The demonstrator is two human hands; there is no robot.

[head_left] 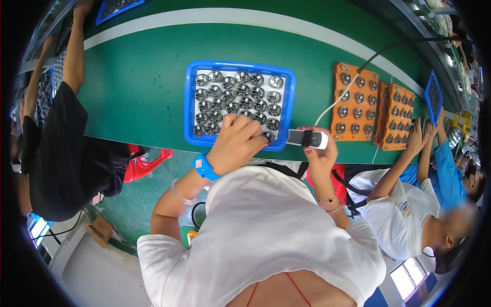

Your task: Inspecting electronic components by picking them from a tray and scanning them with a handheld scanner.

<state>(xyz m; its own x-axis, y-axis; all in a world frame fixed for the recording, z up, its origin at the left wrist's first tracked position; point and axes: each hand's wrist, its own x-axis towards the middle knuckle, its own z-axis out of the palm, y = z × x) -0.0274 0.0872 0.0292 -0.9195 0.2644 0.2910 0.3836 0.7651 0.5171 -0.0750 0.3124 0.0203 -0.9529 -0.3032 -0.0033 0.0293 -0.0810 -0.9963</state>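
A blue plastic tray (190, 102) lies before me on the green table, with rows of small round metallic-and-black parts (228, 95) on a white liner. Over the tray's near side, my left hand (236, 140) has its fingers curled down among the parts. The fingertips are partly hidden, so what they pinch is unclear. Just right of the tray, my right hand (323, 151) grips a white-and-grey handheld device (318, 140) wrapped with a black band. Its grey end points left, over the tray's near right corner. A pale cord runs from it up to the right.
Orange fixture blocks (354, 102) holding similar round parts stand to the right. Dark specks (156, 84) dot the table at left. A person in black (76, 138) works at left; others in white (399, 204) and blue sit at right. A red stool (146, 166) stands at left.
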